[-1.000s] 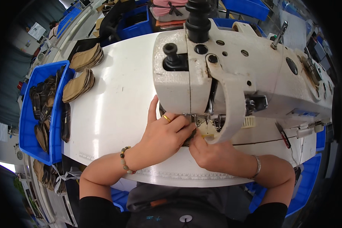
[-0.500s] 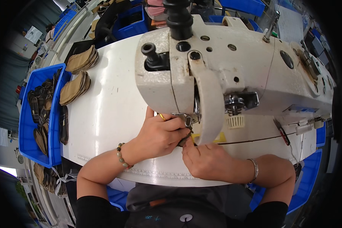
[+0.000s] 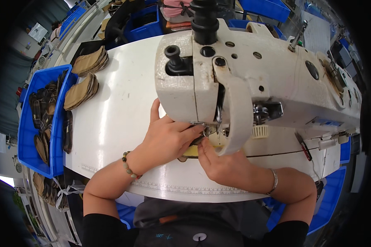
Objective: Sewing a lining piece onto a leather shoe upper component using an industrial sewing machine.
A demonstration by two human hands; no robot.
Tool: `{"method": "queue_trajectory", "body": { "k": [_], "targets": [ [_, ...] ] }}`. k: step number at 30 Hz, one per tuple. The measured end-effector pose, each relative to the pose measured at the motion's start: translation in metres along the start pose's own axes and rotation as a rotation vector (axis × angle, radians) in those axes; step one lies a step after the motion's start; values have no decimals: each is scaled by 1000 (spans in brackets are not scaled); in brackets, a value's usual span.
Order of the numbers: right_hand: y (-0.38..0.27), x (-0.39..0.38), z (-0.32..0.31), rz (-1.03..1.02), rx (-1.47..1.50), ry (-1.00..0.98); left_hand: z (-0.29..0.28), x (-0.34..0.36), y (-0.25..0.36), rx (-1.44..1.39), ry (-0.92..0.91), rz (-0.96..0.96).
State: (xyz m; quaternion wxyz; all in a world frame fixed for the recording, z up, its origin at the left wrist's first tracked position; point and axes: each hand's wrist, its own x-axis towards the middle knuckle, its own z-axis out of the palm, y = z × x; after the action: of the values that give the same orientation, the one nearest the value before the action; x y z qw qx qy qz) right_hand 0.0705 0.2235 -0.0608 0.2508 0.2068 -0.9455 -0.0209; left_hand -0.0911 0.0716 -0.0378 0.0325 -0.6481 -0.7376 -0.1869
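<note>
Under the needle end of a white sewing machine (image 3: pixel 177 90), a small dark fabric piece (image 3: pixel 198 141) lies mostly covered by my fingers. My left hand (image 3: pixel 165 140) reaches in from the left, fingertips closed on the fabric beside the presser foot (image 3: pixel 208 131), one finger sticking up and away. From the right, my right hand (image 3: pixel 226 166) pinches the near edge of the same piece. Below the fabric shows a yellow patch (image 3: pixel 191 152) on the table. A thin dark strip (image 3: pixel 284 153) runs rightward from near my right hand.
Left on the white table (image 3: pixel 123 123) sit two stacks of tan fabric pieces (image 3: pixel 90 61). Beside them stands a blue bin (image 3: pixel 55 164) of dark plaid pieces. A red-and-black tool (image 3: pixel 304 147) lies at the right. Another blue bin (image 3: pixel 332 201) stands lower right.
My left hand has shifted slightly left, and one finger is now raised. More of the yellow patch shows beneath the fabric. The whole view has shifted slightly.
</note>
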Motion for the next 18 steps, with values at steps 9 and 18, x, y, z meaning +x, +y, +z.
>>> {"method": "queue_trajectory", "body": {
  "k": [9,18],
  "targets": [
    [0,2,-3,43,58,-22,-14,-14,25,306,15,41],
    [-5,1,-8,92,90,-51,-11,-8,8,-7,0,-23]
  ]
}}
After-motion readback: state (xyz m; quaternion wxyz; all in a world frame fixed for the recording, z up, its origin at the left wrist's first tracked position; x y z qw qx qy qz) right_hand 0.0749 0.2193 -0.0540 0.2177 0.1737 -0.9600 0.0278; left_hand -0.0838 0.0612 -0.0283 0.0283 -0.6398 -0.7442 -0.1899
